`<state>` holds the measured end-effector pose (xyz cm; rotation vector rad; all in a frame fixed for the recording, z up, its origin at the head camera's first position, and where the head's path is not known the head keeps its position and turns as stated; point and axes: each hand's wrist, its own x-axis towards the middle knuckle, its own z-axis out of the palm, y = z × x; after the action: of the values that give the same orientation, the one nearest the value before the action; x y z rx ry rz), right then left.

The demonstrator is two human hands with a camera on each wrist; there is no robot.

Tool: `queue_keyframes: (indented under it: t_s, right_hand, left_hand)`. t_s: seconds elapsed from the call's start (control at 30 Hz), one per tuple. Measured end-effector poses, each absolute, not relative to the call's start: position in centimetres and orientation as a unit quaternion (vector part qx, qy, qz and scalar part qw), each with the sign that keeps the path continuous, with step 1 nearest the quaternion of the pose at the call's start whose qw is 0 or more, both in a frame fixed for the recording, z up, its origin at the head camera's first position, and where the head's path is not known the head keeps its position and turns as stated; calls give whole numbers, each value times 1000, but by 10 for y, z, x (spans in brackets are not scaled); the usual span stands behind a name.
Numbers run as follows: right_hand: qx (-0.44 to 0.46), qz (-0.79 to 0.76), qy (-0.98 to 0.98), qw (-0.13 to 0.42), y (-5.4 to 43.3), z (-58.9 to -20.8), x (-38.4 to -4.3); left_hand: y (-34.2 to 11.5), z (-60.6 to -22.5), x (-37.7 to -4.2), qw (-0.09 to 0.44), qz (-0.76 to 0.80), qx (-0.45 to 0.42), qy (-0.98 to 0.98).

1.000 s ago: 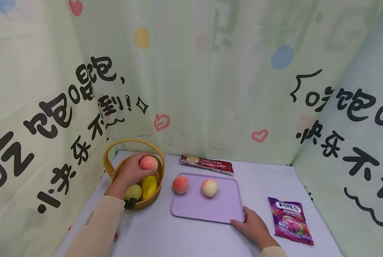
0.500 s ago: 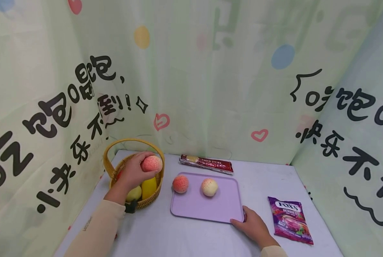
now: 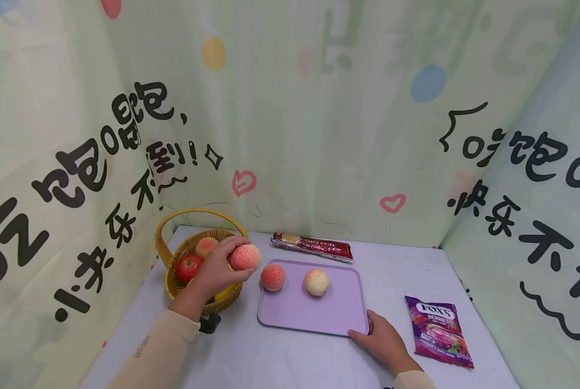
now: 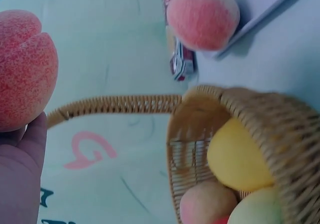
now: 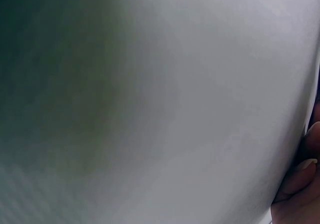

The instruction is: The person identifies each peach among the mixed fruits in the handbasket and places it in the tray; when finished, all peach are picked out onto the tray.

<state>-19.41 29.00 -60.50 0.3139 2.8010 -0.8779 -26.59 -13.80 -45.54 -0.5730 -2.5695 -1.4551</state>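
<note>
Pale green curtain [image 3: 319, 135] behind white table [image 3: 260, 359]. Lilac tray [image 3: 314, 319], near right corner clamped in right hand [image 3: 387, 343]. Wicker basket [image 3: 171, 286] to its left, fruit [image 3: 190, 268] inside partly hidden by left hand [image 3: 217, 275]. Hands well apart; left grips a peach [image 3: 245, 257], between basket and tray in head view: pink-red speckle, paler patches, creased; cut off in left-wrist view. Right-wrist view mostly blurred
</note>
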Motion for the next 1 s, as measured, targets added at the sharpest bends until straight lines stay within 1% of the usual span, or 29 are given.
queue_keyframes:
  t_s: [0.17,0.47,0.67,1.0]
  right_hand:
    - [105,-293,945,96,290,-604,-195]
    - [106,-291,946,95,290,-606,-194]
    - [107,-290,946,96,291,-607,-195]
    - [105,-296,945,91,289,-605,-194]
  left_hand:
    - [-125,-461,-258,42,-505,-196,-839]
    - [-104,-479,-249,23,-522,-222,-823]
    - [-95,-489,-243,-9,-521,-211,-827]
    - [-87,-505,-241,-26,-523,-214,-825]
